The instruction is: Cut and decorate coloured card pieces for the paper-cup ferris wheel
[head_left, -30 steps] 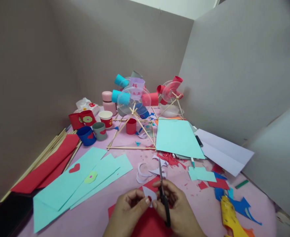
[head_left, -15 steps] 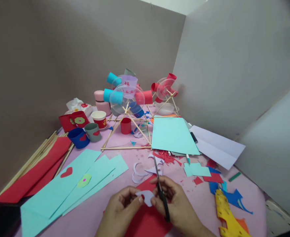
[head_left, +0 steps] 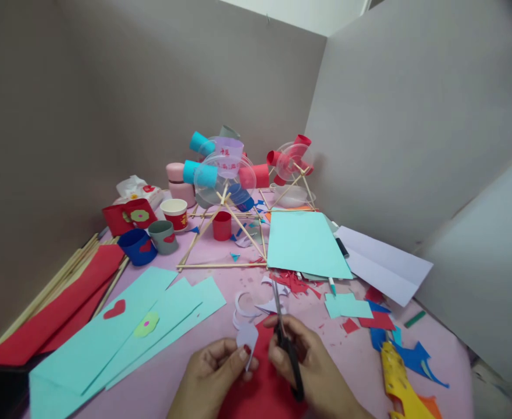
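Observation:
My left hand (head_left: 219, 369) pinches a small lavender paper piece (head_left: 247, 337) between thumb and fingers, near the bottom middle. Just right of it, my right hand (head_left: 302, 361) is wrapped round black-handled scissors (head_left: 288, 352), whose blades point up and away from me. The paper and the scissors are apart. Beneath both hands lies a red paper sheet (head_left: 262, 390). Curled lavender offcuts (head_left: 245, 305) rest on the pink table just beyond the hands.
Stick frames with cup wheels (head_left: 225, 169) stand behind. Turquoise sheets (head_left: 107, 343) lie at left, with cups (head_left: 138, 245) beyond them. A turquoise sheet (head_left: 306, 244), paper scraps (head_left: 376, 320) and a yellow glue gun (head_left: 398, 378) are at right.
The lavender piece has turned more upright in my left hand. My right hand has let go of its edge and moved slightly away with the scissors.

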The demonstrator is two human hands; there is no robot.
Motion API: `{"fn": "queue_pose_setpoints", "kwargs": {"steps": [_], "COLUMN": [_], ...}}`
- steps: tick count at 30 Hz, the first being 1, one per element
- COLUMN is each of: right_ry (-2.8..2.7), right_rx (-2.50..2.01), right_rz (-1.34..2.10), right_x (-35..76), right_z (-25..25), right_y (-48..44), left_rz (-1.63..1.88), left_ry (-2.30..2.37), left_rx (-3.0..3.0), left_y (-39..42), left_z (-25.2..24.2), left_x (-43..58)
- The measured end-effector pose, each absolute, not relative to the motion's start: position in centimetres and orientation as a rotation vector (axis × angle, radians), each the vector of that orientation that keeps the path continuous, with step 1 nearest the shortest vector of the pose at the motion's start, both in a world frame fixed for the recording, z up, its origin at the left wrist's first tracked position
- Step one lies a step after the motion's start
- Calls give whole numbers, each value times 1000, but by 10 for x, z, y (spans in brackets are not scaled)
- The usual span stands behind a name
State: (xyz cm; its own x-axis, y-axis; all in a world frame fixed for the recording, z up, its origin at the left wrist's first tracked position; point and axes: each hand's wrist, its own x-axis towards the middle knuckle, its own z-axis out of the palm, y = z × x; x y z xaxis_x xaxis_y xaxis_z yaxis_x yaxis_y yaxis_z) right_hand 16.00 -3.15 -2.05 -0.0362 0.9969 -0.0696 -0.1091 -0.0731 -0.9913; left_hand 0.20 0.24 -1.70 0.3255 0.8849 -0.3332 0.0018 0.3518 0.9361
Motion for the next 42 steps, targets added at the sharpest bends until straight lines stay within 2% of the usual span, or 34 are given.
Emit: {"fn": "queue_pose_setpoints", "kwargs": {"steps": [3, 6, 12, 22, 28, 42], "right_ry": [-1259, -1163, -946, -891, -897, -909], "right_rx": [-1173, -1185, -1181, -1214, -1211, -1187], "right_rz": [1380, 1364, 1215, 1168, 1185, 1233], "right_x": [157, 151, 148, 154, 153, 147], "right_z": [-25, -27, -27, -24, -25, -23], "right_y": [-35, -37, -36, -34, -35, -37], "left_rz": [794, 801, 667, 529, 669, 692], "left_ry": [1073, 1065, 1043, 930, 889, 1007], "left_rx": [974, 937, 982, 1039, 1033, 1091], "left_y": [3, 1, -6, -7, -4, -2], "left_z": [-17, -17, -19, -32, -25, -26], "left_x": [0, 1, 9, 9, 11, 7]}}
